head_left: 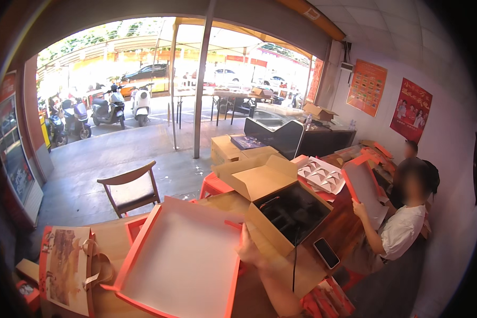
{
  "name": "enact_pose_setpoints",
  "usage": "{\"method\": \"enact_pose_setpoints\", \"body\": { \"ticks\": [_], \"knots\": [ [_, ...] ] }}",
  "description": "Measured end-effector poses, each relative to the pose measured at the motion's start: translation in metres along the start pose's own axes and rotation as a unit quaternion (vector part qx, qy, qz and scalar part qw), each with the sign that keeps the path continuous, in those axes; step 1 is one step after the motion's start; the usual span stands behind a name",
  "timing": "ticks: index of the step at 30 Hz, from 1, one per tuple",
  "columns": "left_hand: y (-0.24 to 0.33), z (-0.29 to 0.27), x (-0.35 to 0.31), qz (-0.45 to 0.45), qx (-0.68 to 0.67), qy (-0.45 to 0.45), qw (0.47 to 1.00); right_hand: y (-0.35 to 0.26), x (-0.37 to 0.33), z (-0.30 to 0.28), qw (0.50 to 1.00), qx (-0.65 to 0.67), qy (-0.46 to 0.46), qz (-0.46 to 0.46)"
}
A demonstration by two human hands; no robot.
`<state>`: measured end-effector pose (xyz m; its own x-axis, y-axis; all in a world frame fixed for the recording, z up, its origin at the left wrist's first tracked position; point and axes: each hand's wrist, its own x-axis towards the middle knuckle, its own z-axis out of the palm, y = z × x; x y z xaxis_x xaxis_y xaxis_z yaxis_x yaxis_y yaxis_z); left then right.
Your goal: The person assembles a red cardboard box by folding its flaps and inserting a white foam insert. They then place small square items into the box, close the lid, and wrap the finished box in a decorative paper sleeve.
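Observation:
A large, shallow red box with a white inside (180, 259) lies tilted before me, its side flaps partly raised. My right hand (249, 248) grips its right wall near the far corner, fingers closed over the edge; the hand is somewhat blurred. My left hand does not show. To the left of the box stands a printed paper gift bag (66, 267) with ribbon handles. Just beyond my right hand, an open brown carton (270, 225) holds dark, shiny contents.
A phone (326, 253) and red packaging (328, 299) lie to the right. Across the table, a person in white (403, 230) holds a similar red box (363, 185), near a white divided tray (321, 176). A wooden chair (130, 185) stands beyond the table.

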<state>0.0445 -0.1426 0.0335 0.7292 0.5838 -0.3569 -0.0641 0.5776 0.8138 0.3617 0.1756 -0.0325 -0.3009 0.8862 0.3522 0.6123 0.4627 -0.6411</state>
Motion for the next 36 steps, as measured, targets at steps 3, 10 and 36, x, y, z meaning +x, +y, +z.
{"method": "enact_pose_setpoints", "body": {
  "ticks": [3, 10, 36],
  "knots": [
    [0.039, -0.016, -0.053, 0.077, 0.166, -0.002, 0.983, -0.022, 0.006, -0.009, 0.973, 0.222, -0.034, 0.049],
    [0.105, -0.094, -0.077, 0.325, 0.312, 0.356, 0.819, 0.017, 0.020, 0.027, 0.943, 0.313, -0.110, 0.036],
    [0.087, -0.343, 0.083, 0.266, 0.338, 0.496, 0.754, 0.023, 0.077, 0.043, 0.989, 0.123, -0.029, 0.075]
  ]
}}
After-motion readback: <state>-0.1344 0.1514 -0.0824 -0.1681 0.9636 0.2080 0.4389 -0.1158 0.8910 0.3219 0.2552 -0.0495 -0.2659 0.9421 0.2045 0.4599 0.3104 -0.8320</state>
